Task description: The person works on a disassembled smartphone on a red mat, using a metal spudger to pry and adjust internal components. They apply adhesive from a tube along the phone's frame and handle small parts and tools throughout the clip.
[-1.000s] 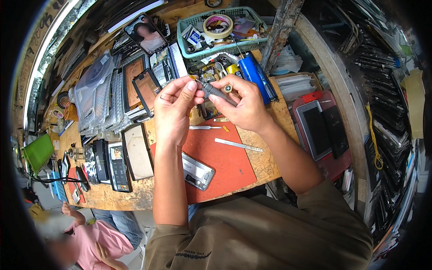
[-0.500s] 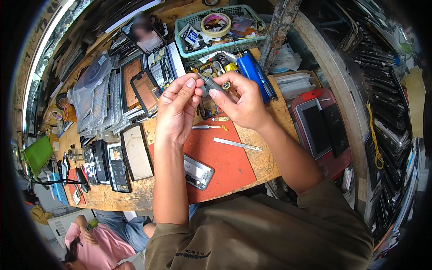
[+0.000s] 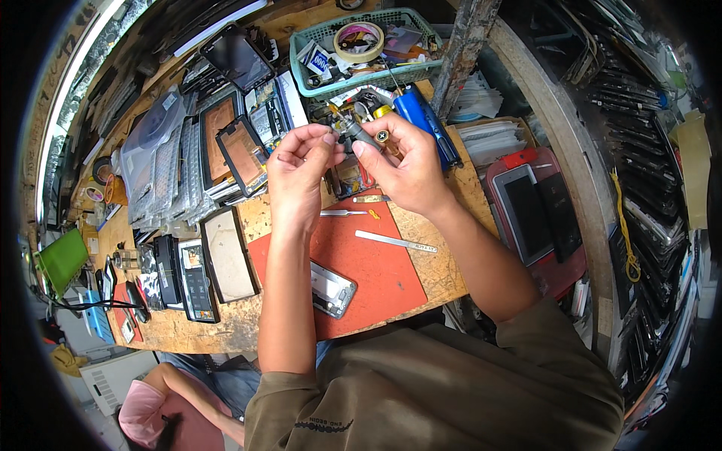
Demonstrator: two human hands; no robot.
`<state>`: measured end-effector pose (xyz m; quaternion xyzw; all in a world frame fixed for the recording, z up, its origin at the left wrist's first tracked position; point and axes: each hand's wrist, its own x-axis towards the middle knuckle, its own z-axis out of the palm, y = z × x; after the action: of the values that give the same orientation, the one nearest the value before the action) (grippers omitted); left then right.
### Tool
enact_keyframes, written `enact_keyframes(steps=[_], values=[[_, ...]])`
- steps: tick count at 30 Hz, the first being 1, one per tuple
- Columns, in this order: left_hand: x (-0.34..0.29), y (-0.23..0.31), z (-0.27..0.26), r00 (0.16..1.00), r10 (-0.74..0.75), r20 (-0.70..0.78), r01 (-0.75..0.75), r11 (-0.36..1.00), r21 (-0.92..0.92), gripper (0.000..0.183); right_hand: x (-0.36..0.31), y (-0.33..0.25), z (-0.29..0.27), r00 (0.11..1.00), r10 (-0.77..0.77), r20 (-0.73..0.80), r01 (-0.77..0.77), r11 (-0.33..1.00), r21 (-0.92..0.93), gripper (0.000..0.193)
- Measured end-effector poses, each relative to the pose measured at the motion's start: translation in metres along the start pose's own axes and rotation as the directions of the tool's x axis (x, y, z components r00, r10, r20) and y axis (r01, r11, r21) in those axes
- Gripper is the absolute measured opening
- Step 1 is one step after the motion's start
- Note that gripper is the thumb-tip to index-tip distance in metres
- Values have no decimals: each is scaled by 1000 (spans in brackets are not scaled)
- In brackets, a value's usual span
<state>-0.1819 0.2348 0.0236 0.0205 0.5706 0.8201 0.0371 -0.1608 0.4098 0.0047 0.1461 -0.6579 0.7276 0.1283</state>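
The grey tool (image 3: 366, 137) is held up over the far part of the desk (image 3: 447, 267), in your right hand (image 3: 410, 165), whose grip is closed around it between thumb and fingers, its end pointing at your left hand (image 3: 299, 180); there the thumb and forefinger come together near that end, and I cannot tell whether they pinch something small or only steady the tip. If your grip on either side loosens, a tiny part could drop into the clutter just below and be hard to find, and a slip of the tool could send its end into your left fingertips. A brass-coloured tool (image 3: 383, 136), tucked under the same fingers, could work loose too, since one hand carries both. The grey one looks slim, rounded and matt, narrowing toward the end; the brass one shows a round face with a dark cross. Nearer you, a silver phone frame (image 3: 332, 289) lies on the red mat (image 3: 380, 282), partly behind your left forearm, with tweezers (image 3: 342, 213), a small yellow piece (image 3: 374, 214) and a flat metal strip (image 3: 391, 240) beyond it. Farther out stand a blue device (image 3: 423, 120) and a green basket (image 3: 300, 75) bearing a roll of tape (image 3: 361, 59)
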Motion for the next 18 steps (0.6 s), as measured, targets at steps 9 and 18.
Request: enact_keyframes(steps=[9,18], values=[[8,-8,3,997,71,31,-76,983,166,11,3,2,2,999,-9,-45,9,1000,-2,12],[8,11,-4,993,-31,111,-1,961,276,18,7,-1,1,967,-126,-223,41,935,-351,16]])
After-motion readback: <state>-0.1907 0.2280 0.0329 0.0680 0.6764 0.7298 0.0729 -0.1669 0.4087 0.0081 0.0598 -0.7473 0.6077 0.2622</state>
